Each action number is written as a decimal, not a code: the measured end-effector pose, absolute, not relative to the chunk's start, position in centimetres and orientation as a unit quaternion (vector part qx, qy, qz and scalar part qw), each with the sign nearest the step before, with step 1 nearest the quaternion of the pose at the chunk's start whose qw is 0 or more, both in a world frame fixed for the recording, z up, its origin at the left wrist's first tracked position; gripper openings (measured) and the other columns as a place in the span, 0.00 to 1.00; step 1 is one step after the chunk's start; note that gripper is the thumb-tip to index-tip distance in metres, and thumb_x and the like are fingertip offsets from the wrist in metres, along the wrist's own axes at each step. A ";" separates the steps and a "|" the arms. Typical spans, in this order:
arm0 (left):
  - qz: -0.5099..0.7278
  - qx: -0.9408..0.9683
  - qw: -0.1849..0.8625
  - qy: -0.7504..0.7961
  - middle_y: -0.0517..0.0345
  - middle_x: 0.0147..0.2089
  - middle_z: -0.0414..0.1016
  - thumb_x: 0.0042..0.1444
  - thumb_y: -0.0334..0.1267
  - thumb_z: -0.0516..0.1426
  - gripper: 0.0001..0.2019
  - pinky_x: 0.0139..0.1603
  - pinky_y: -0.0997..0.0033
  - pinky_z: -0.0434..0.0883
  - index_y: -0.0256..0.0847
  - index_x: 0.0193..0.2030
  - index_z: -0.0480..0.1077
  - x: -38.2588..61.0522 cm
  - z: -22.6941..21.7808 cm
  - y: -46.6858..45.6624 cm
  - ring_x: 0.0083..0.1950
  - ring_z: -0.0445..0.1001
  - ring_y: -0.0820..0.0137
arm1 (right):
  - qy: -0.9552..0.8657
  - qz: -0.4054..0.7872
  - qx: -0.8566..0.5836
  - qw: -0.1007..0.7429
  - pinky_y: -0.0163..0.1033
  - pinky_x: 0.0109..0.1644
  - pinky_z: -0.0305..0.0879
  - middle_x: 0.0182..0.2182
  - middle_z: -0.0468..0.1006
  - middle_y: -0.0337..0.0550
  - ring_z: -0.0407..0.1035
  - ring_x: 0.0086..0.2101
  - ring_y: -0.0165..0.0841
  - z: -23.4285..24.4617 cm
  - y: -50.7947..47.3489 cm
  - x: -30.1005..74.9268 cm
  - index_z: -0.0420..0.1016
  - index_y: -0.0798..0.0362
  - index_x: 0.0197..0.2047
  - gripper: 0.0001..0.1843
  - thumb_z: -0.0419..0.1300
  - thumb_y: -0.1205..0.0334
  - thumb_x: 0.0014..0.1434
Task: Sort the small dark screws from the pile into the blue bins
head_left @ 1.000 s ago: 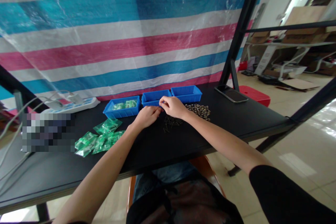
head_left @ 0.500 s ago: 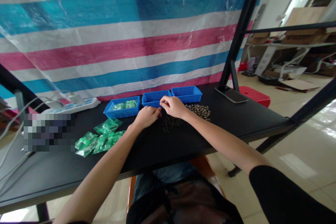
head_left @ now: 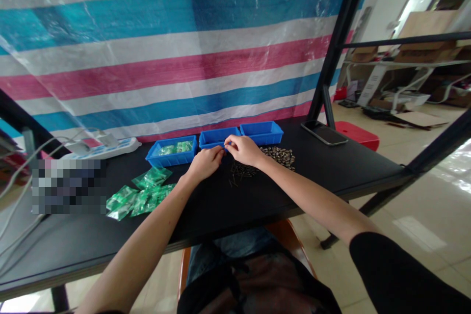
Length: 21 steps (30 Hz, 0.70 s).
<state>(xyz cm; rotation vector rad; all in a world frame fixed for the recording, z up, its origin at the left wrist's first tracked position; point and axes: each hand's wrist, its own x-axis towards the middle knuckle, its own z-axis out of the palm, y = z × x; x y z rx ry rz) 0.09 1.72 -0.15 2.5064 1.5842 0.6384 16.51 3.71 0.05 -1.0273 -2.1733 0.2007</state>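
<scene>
My left hand (head_left: 205, 162) and my right hand (head_left: 243, 150) meet fingertip to fingertip just in front of the middle blue tray (head_left: 217, 137). Both have their fingers pinched together on something too small to make out. A scatter of dark screws (head_left: 241, 173) lies on the black table (head_left: 331, 167) directly under my hands. To the right of it lies a pile of small metal parts (head_left: 281, 155). The left blue tray (head_left: 171, 151) holds green bags. The right blue tray (head_left: 262, 131) stands beside the middle one.
Loose green plastic bags (head_left: 142, 194) lie on the table at the left. A white power strip (head_left: 106, 148) with cables sits at the back left. A phone (head_left: 324, 132) lies at the back right, beside a black frame post (head_left: 331, 54). A striped tarp hangs behind.
</scene>
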 end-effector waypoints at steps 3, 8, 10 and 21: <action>0.199 0.827 0.044 0.525 0.58 0.29 0.74 0.60 0.41 0.43 0.15 0.35 0.72 0.64 0.42 0.32 0.68 0.1 0.0 1.7 0.32 0.73 0.68 | -0.843 0.078 -0.394 0.358 0.33 0.30 0.51 0.23 0.72 0.38 0.62 0.24 0.27 0.1 3.7 16.5 0.72 0.55 0.37 0.05 0.55 0.66 0.57; 0.194 0.819 0.015 0.540 0.57 0.30 0.75 0.60 0.43 0.43 0.16 0.33 0.71 0.62 0.43 0.33 0.70 0.2 0.1 1.5 0.33 0.73 0.67 | -0.839 0.080 -0.401 0.358 0.32 0.29 0.50 0.22 0.71 0.37 0.62 0.23 0.26 0.2 3.6 16.4 0.72 0.55 0.35 0.04 0.56 0.67 0.57; 0.193 0.816 0.011 0.544 0.57 0.30 0.75 0.59 0.44 0.43 0.17 0.33 0.71 0.62 0.43 0.32 0.70 0.2 0.2 1.4 0.33 0.72 0.67 | -0.838 0.079 -0.400 0.361 0.32 0.28 0.50 0.21 0.71 0.37 0.61 0.23 0.26 0.2 3.6 16.4 0.72 0.55 0.35 0.04 0.56 0.67 0.56; 0.188 0.814 0.009 0.549 0.56 0.31 0.75 0.60 0.45 0.43 0.18 0.34 0.72 0.62 0.43 0.33 0.70 0.3 0.2 1.3 0.34 0.72 0.67 | -0.816 0.130 -0.409 0.386 0.32 0.30 0.52 0.20 0.69 0.35 0.60 0.22 0.26 0.1 3.7 16.1 0.71 0.56 0.32 0.03 0.56 0.70 0.55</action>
